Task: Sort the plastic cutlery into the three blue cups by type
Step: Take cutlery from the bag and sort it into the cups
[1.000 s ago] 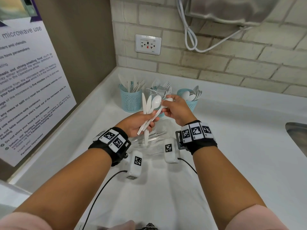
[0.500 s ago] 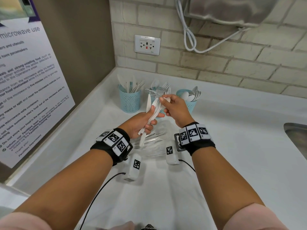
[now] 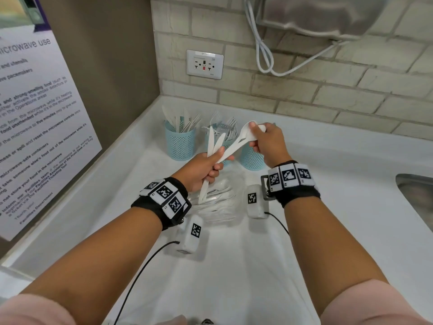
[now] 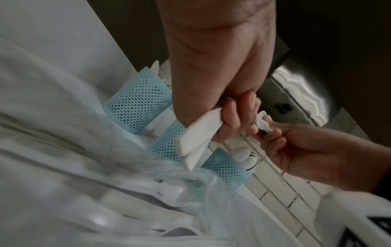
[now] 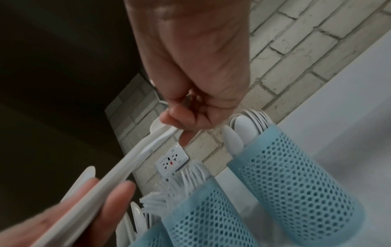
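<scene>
Fingers (image 3: 218, 152) of left hand (image 3: 199, 170) grip knives (image 3: 212, 141); right hand (image 3: 269, 141) pinches spoon (image 3: 243, 138).

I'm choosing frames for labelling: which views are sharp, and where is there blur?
Head view: evenly lit and sharp, the spoon crisp. Left wrist view: the plastic bag smears into streaks. Right wrist view: the left hand is blurred, while the right-hand blue cup mesh stays clear.

Three cups (image 3: 180, 144) stand in a row at the counter (image 3: 328, 207) back, before the brick wall (image 3: 328, 97). A bag of cutlery (image 3: 215, 202) lies in front of them, a sink (image 3: 417, 195) far right
</scene>
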